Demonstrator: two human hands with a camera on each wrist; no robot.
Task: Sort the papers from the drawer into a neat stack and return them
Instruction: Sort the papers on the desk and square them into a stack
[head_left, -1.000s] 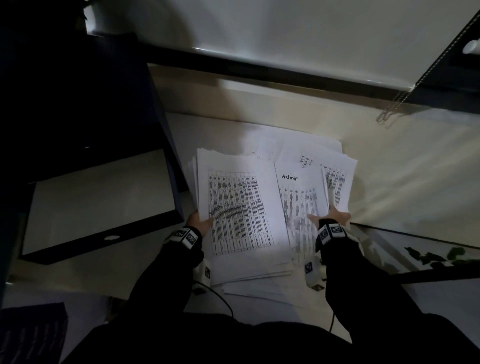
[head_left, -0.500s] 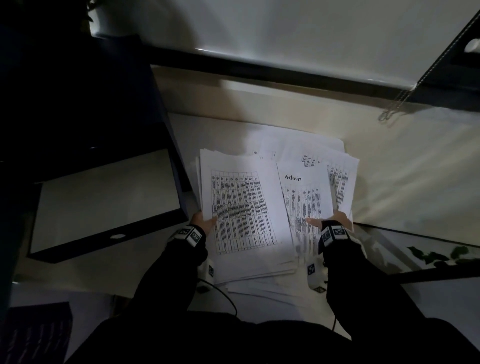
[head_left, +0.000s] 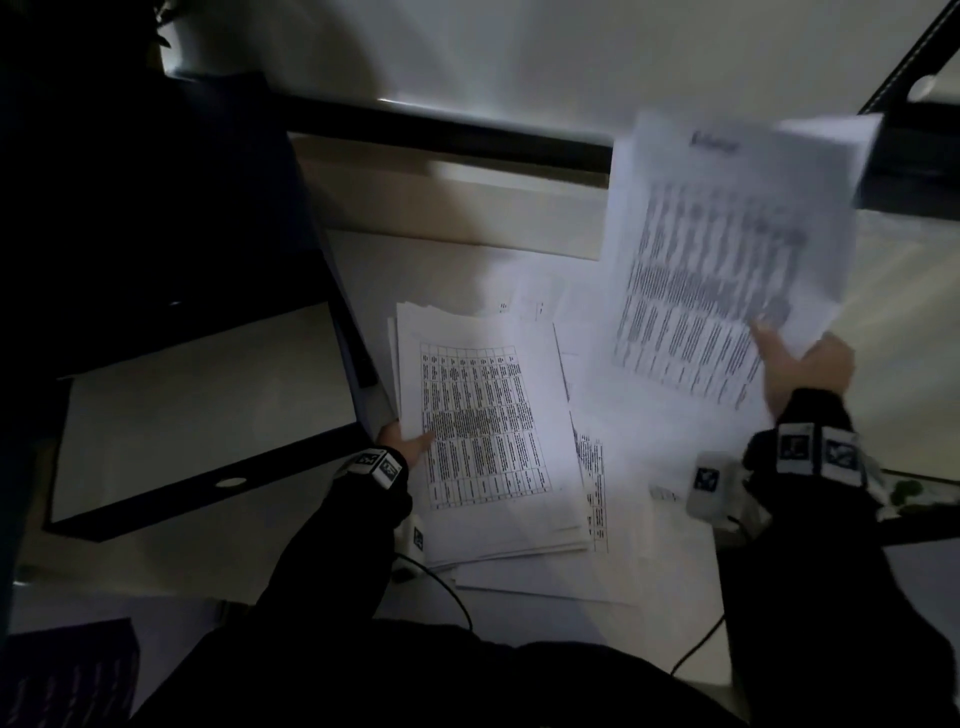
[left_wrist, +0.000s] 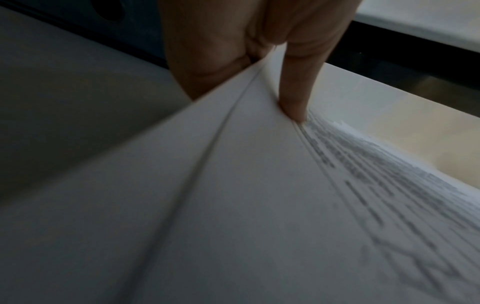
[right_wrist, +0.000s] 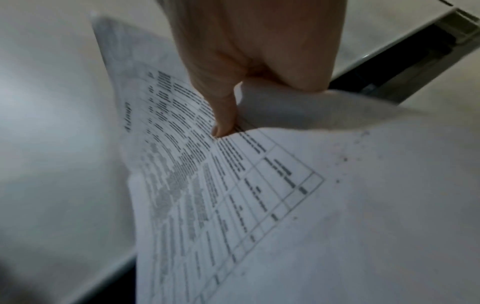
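Head view: the right hand (head_left: 802, 371) has lifted a few printed sheets (head_left: 727, 249) clear of the pile. Half a second ago that hand lay low on the page headed "Admin", flat among the others; now the sheets are up in the air at the far right, blurred by the motion, pinched at their near corner. The left hand (head_left: 408, 441) has barely moved and keeps its grip on the left edge of the stack (head_left: 488, 431), thumb on the top table page. More loose papers (head_left: 597, 519) lie spread under and to the right of the stack, on a pale surface that looks more like floor than desk. The open drawer (head_left: 208, 415) sits to the left, its pale bottom bare.

Left wrist view: the thumb (left_wrist: 293, 90) presses on top of the stack (left_wrist: 233, 185) and the fingers go under it, so this hand is closed on the stack's edge.

Right wrist view: the thumb (right_wrist: 223, 115) clamps the printed sheets (right_wrist: 233, 185) from above, the paper bowing around it.

The lift suggests the gathering is under way, with these sheets probably bound for the stack; nothing has been returned to the drawer yet.
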